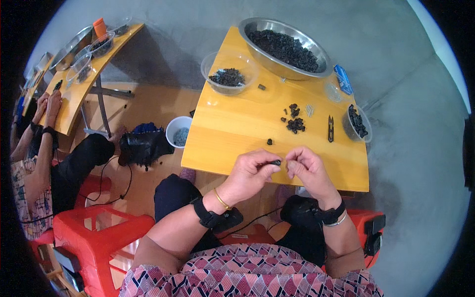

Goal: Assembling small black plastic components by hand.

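Note:
Above the table's near edge, my left hand (250, 171) pinches a small black plastic part (276, 162) between thumb and fingertips. My right hand (308, 169) is close beside it, thumb and fingers drawn together; whatever they hold is too small to make out. Just beyond my hands, a single black part (269, 142) lies on the yellow table (227, 133). A loose pile of similar black parts (296, 125) sits farther up, next to several thin clear or silvery pieces (309, 110). To their right is a long, narrow black piece (331, 128).
A large metal basin (282, 74) of black parts, a clear bowl (205, 67), a clear tub (366, 138) and a blue packet (343, 79) edge the table. Left are a white bucket (173, 123), a red stool (99, 222) and another person's hands (52, 106) at another table.

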Demonstrator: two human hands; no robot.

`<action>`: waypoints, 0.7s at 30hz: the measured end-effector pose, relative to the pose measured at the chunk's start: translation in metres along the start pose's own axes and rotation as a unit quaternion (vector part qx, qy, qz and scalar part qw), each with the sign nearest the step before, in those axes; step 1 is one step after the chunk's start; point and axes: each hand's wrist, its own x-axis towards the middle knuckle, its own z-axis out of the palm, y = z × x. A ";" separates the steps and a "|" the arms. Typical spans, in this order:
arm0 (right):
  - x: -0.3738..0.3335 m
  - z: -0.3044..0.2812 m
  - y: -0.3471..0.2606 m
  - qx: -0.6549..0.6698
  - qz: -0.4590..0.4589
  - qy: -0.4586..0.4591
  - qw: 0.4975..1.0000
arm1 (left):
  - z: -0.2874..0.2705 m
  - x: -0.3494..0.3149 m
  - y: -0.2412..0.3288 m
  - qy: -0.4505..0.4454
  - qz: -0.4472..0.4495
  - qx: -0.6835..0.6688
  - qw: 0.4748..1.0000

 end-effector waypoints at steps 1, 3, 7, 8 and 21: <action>0.007 -0.001 -0.005 -0.127 -0.050 0.023 0.990 | -0.002 0.000 0.001 0.045 -0.030 -0.074 0.996; 0.020 0.001 -0.017 -0.373 -0.105 0.043 0.921 | -0.006 0.002 -0.004 0.047 -0.040 -0.107 0.992; 0.045 0.003 -0.012 -0.493 -0.147 0.041 0.856 | -0.007 0.005 0.001 0.055 -0.055 -0.141 0.987; 0.050 0.000 -0.004 -0.522 -0.134 0.000 0.843 | -0.007 0.005 0.000 0.053 -0.054 -0.141 0.987; 0.015 0.010 -0.009 -0.035 -0.051 0.041 0.997 | -0.017 0.009 0.002 0.059 -0.103 -0.359 0.926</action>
